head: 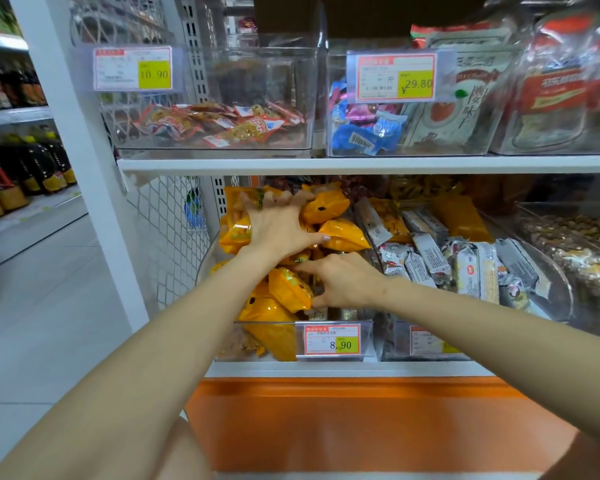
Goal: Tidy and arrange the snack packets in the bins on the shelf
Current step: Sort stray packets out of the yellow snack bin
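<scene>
Two bare forearms rise from the bottom edge, the left forearm [174, 334] from the lower left and the right forearm [482, 327] from the lower right. They pass above an orange base panel [343, 427] that sits under the lower shelf [326, 368].

In the middle of the frame the left grip [278, 226] lies on a heap of yellow packets [340, 233]. Its fingers are splayed and hooked over the packets at the back of the heap, grasping them. Just below and to the right, the right grip [347, 280] pinches the front packet [288, 289], a tilted yellow one near the bin's front, between thumb and fingers.

All these packets sit in a clear bin [203, 268] at the left end of the lower shelf, with the 8.90 tag [331, 341] on its front. The next bin to the right holds grey-white packets [430, 258]. Further right is a bin of brown snacks [575, 244], too blurred to tell apart. A white mesh panel [167, 230] closes the shelf's left side.

In the upper half, on the upper shelf [361, 164], one clear bin holds red-and-orange packets [222, 123] below the 10.90 tag [132, 69]. The bin beside it holds blue packets [368, 133] below the 29.80 tag [395, 77]. At the left edge, dark bottles [21, 168] stand on another rack.
</scene>
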